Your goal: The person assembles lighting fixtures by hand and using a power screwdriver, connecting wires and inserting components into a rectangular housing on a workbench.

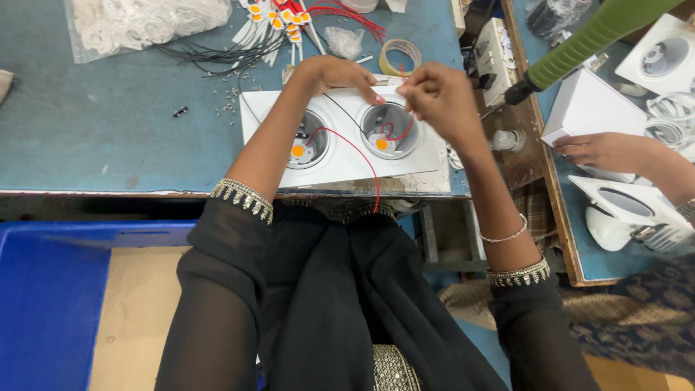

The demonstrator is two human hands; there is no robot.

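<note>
A white twin lamp housing (346,163) lies on the blue table at its near edge, with two round cups. Each cup holds a small module with an orange disc (297,150), and red and black wires (364,161) trail from them over the table edge. My left hand (337,73) rests on the housing's far edge, fingertips by the right cup (389,130). My right hand (439,94) pinches the wires just above that right cup.
A clear bag of white rings (137,22), loose wired modules (279,22) and a tape roll (400,54) lie at the back. Another person's hand (604,150) holds a white housing at right. A green tool (586,40) hangs there. A blue crate (51,297) stands below left.
</note>
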